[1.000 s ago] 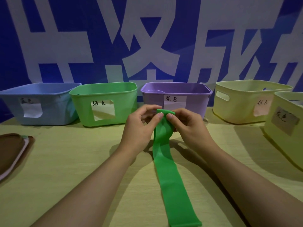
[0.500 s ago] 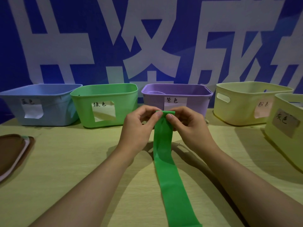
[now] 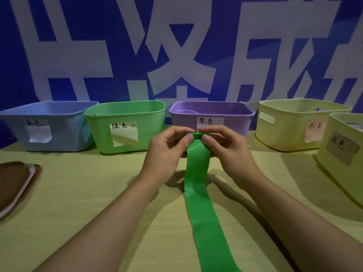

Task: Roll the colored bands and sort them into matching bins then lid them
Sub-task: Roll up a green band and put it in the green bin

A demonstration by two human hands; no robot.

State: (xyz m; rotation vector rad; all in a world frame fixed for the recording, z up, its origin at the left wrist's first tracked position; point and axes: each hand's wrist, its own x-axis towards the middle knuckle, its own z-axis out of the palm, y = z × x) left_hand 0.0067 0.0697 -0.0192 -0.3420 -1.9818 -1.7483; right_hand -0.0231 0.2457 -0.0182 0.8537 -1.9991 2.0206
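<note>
A long green band runs from the table's near edge up to my hands, its far end folded into a small roll. My left hand and my right hand both pinch that rolled end between thumbs and fingers, held just above the table in front of the purple bin. The green bin stands open to the left of my hands. A curved purple shape lies inside the purple bin.
A blue bin stands at the far left. Two pale yellow bins stand at the right. Brown lids are stacked at the left table edge. A blue-and-white banner backs the row of bins.
The rolled end of the green band has grown slightly tighter between my fingers. Both hands stay in nearly the same spot.
</note>
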